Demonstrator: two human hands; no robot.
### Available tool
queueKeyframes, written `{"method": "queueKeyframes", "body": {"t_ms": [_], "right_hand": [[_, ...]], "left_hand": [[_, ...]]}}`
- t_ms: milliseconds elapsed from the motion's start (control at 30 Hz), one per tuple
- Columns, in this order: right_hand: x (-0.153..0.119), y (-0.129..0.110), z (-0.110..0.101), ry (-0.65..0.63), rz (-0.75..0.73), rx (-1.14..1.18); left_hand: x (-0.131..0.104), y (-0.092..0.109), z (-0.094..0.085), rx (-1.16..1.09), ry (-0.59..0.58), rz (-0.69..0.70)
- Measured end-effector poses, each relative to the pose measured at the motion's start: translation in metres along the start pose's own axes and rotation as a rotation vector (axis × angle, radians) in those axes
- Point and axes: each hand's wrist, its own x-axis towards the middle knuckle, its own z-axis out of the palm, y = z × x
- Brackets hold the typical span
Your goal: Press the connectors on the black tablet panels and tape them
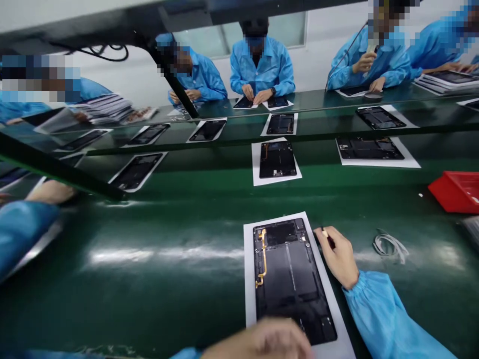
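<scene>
An opened tablet (292, 279) lies on a white sheet (250, 269) in front of me, its dark inside facing up. An orange flex cable (264, 254) runs down its left side. Beside the tablet's upper right edge is my right hand (340, 257), its fingers curled together around something small, partly dark, that I cannot make out. My left hand (262, 341) is over the lower end of the tablet and hides part of it. Motion smears its fingers, so its grip cannot be read.
A coil of pale strip (389, 247) lies right of my right hand on the green table (168, 299). Farther right stands a red bin (454, 192). More opened tablets (277, 159) lie on sheets ahead. Dark posts (63, 167) cross the left; co-workers in blue (262, 65) sit opposite.
</scene>
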Motion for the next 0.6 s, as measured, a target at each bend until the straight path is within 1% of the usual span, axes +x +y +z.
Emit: {"method": "queueKeyframes", "body": {"t_ms": [33,67,100,133,167,200,267,367,467,600], "right_hand": [[0.0,-0.002,-0.001,0.048,0.004,0.029],[-0.001,-0.004,-0.002,0.09,0.004,0.061],[-0.001,-0.005,-0.003,0.116,0.004,0.098],[-0.002,-0.006,-0.003,0.118,0.006,0.137],[-0.003,-0.006,-0.003,0.1,0.013,0.174],[-0.004,-0.005,-0.003,0.064,0.025,0.21],[-0.006,-0.002,-0.001,-0.036,0.044,0.277],[-0.007,0.003,0.001,-0.138,0.035,0.315],[-0.006,0.005,0.001,-0.149,0.02,0.28],[-0.005,0.004,0.001,-0.155,0.021,0.251]], "left_hand": [[0.009,0.01,-0.008,0.118,0.089,0.073],[0.021,0.02,-0.016,0.281,0.226,0.16],[0.035,0.028,-0.024,0.432,0.406,0.259],[0.049,0.033,-0.032,0.565,0.537,0.345],[0.064,0.037,-0.04,0.677,0.63,0.412],[0.077,0.038,-0.046,0.763,0.687,0.466],[0.096,0.036,-0.056,0.88,0.699,0.52],[0.107,0.029,-0.063,0.93,0.67,0.533],[0.105,0.026,-0.063,0.896,0.689,0.534],[0.104,0.029,-0.062,0.863,0.708,0.534]]}}
